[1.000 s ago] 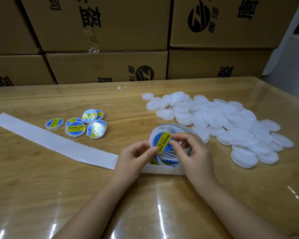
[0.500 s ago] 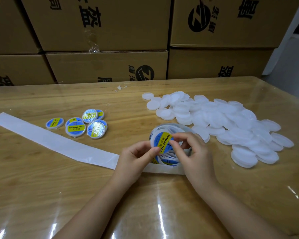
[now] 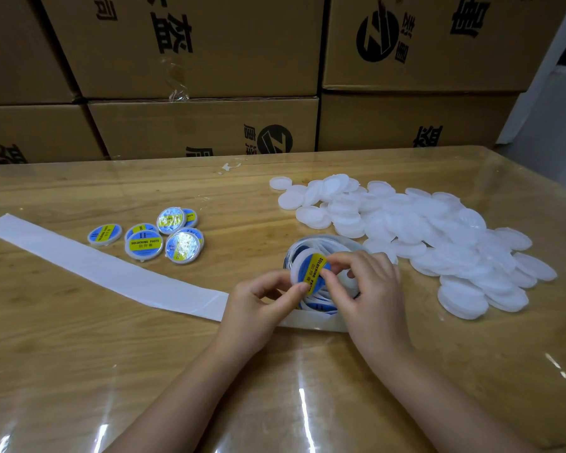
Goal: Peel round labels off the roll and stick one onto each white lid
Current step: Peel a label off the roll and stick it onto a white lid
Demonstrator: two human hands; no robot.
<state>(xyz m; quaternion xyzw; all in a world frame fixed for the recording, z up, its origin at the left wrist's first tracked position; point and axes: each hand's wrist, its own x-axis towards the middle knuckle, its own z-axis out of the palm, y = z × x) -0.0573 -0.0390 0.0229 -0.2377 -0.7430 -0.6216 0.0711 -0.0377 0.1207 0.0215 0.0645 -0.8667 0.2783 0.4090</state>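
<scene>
Sticking | our left hand (image 3: 258, 299) pinches lid (image 3: 295, 272) at 7 o'clock | right hand (image 3: 368, 289) pinches label (image 3: 310, 269) at 3 | we'd centre it, then smooth outward.

Lid (image 3: 296, 269) between left hand (image 3: 258, 304), right hand (image 3: 371, 289)

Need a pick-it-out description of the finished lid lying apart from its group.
On the wooden table, find the long white backing strip running in from the left edge. Just beyond it lies a cluster of blue-and-yellow labelled lids. The target lid is the leftmost, off on its own, while the others bunch together overlapping.
</scene>
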